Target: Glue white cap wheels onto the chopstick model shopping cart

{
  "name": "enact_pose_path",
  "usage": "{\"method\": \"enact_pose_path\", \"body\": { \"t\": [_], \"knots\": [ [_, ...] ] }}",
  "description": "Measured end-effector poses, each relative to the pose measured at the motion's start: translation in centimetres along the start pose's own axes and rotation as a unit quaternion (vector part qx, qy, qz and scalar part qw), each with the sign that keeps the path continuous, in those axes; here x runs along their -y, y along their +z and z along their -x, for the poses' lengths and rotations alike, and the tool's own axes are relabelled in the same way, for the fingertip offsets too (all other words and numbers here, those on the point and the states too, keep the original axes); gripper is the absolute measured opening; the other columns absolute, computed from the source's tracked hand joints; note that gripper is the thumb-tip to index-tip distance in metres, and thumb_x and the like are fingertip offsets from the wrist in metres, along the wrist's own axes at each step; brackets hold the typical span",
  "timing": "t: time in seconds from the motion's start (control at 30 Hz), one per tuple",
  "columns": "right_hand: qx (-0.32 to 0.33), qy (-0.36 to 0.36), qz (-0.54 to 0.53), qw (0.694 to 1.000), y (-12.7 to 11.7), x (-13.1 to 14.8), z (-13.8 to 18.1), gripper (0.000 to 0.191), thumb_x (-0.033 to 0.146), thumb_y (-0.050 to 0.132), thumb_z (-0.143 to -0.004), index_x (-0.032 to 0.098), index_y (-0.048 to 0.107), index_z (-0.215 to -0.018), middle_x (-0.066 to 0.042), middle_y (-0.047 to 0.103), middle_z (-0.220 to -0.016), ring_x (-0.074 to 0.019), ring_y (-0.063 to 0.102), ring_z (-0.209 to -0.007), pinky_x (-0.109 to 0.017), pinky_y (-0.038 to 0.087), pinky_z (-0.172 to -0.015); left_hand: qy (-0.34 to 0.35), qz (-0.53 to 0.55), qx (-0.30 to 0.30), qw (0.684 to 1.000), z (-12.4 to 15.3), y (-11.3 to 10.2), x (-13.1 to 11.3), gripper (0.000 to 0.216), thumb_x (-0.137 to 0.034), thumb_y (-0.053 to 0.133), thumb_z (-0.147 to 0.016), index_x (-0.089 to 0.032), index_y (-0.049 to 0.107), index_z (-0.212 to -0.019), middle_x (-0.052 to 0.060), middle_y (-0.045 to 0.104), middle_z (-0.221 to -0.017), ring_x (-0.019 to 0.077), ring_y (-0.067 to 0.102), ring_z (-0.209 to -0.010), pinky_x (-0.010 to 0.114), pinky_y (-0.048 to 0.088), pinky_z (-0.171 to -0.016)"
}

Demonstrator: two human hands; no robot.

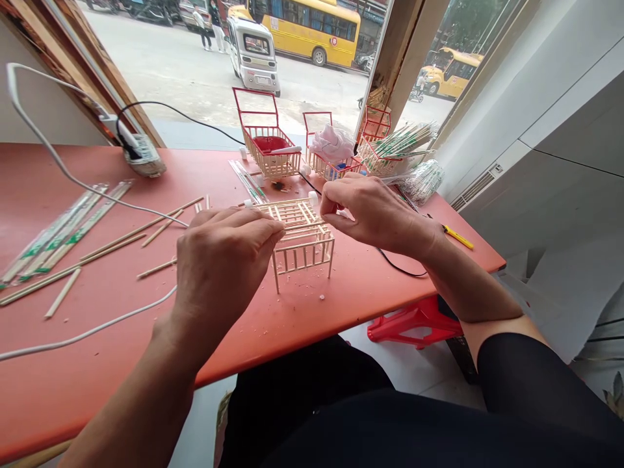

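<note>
Dark-clothed legs fill the bottom of the view, tucked under the near edge of the red counter (97, 364). Just beyond that edge, the left hand (221, 263) has its fingers (273, 229) closed together on the near-left top rail of a small stick frame (305, 250). The frame stands on the counter between both hands. The right hand (377, 214) pinches its far-right corner, seemingly beside a small white piece (313, 198). Bare counter lies in front of the frame, and the right-hand edge drops off close by, above a red stool (414, 322). A white cable (97, 331) and loose sticks (117, 237) lie to the left. Finished carts (270, 156) stand further back by the window.
</note>
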State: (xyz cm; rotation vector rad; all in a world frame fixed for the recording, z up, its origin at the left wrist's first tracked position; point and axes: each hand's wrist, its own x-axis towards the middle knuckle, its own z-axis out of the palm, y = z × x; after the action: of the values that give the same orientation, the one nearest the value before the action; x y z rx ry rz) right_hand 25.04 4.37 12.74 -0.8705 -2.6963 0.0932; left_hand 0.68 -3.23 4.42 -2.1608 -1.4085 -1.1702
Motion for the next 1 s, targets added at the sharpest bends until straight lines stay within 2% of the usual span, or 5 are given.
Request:
{"method": "enact_pose_path", "body": {
  "t": [0.27, 0.57, 0.7, 0.83, 1.0],
  "knots": [
    [-0.025, -0.004, 0.100, 0.995, 1.0, 1.5, 0.5, 0.030, 0.006, 0.046, -0.112, 0.015, 0.071, -0.097, -0.007, 0.068, -0.091, -0.0219, 0.055, -0.093, -0.037, 0.042, -0.096, -0.004, -0.005, 0.010, 1.000, -0.1, 0.0, -0.1, 0.029, -0.023, 0.063, -0.113, -0.027, 0.083, -0.091, 0.004, 0.089, -0.099, 0.0297, 0.084, -0.096, 0.044, 0.056, -0.084],
    [0.011, 0.018, 0.143, 0.990, 0.3, 2.5, 1.3, 0.028, -0.002, 0.048, -0.106, 0.012, 0.070, -0.100, -0.009, 0.068, -0.091, -0.0221, 0.053, -0.091, -0.035, 0.039, -0.087, 0.026, -0.025, 0.011, 0.999, -0.3, -0.2, -0.1, 0.033, -0.019, 0.062, -0.112, -0.025, 0.081, -0.086, 0.005, 0.087, -0.093, 0.0296, 0.083, -0.090, 0.045, 0.054, -0.081],
    [-0.018, -0.001, 0.155, 0.988, 0.8, 2.1, 1.6, 0.027, 0.000, 0.048, -0.109, 0.014, 0.068, -0.097, -0.008, 0.067, -0.090, -0.0212, 0.050, -0.088, -0.035, 0.037, -0.084, 0.020, -0.032, 0.015, 0.999, -0.3, -0.1, -0.1, 0.033, -0.020, 0.062, -0.112, -0.026, 0.081, -0.086, 0.005, 0.087, -0.093, 0.0295, 0.082, -0.090, 0.045, 0.054, -0.082],
    [-0.046, -0.045, 0.102, 0.993, 1.3, 1.6, 2.2, 0.028, 0.008, 0.049, -0.114, 0.017, 0.065, -0.092, -0.007, 0.067, -0.089, -0.0209, 0.051, -0.090, -0.035, 0.039, -0.086, 0.010, -0.035, 0.015, 0.999, -0.2, 0.0, -0.1, 0.032, -0.021, 0.062, -0.113, -0.026, 0.082, -0.088, 0.005, 0.087, -0.095, 0.0300, 0.083, -0.092, 0.045, 0.055, -0.082],
    [-0.094, -0.070, -0.084, 0.990, 0.4, 1.5, 2.7, 0.017, 0.018, 0.065, -0.110, 0.019, 0.066, -0.094, -0.001, 0.068, -0.090, -0.0155, 0.056, -0.085, -0.031, 0.042, -0.083, 0.023, -0.036, 0.012, 0.999, -0.2, -0.1, -0.1, 0.032, -0.020, 0.062, -0.113, -0.025, 0.082, -0.088, 0.005, 0.088, -0.095, 0.0306, 0.084, -0.092, 0.046, 0.055, -0.081]
  ]
}}
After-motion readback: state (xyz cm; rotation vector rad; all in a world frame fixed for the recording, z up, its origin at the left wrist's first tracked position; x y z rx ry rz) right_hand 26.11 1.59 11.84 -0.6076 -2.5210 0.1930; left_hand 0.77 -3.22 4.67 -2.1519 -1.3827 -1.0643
